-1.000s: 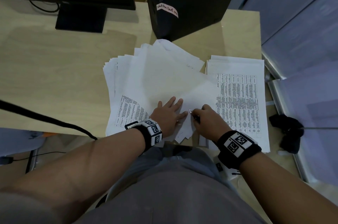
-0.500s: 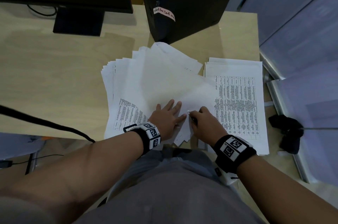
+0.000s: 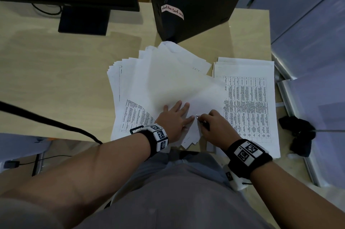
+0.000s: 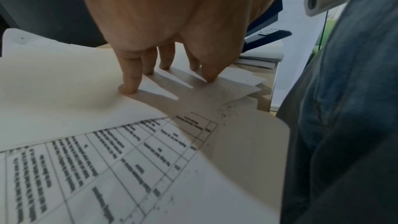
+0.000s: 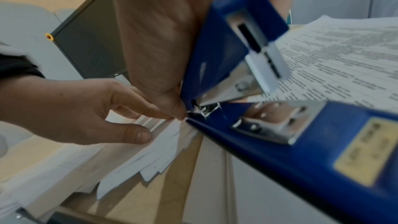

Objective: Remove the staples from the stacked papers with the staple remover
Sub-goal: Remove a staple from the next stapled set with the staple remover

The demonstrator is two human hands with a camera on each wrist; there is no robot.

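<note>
Blue staple remover (image 5: pixel 247 77) sits gripped in the right hand (image 3: pixel 216 126), its metal tip at the near corner of the fanned stacked papers (image 3: pixel 168 86) on the wooden desk (image 3: pixel 56 79). The left hand (image 3: pixel 175 118) presses flat on the top sheet, fingers spread. A tidy pile of printed sheets (image 3: pixel 246 105) lies to the right, possibly finished; no staple is discernible, and the fanned pile probably remains to do.

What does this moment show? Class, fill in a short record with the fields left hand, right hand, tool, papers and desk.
left hand: fingers spread, pressing flat on the fanned papers
right hand: grips the blue staple remover
tool: metal tip at the papers' near corner, beside the left fingertips
second stack: printed tables, lying to the right
desk: light wood
</note>
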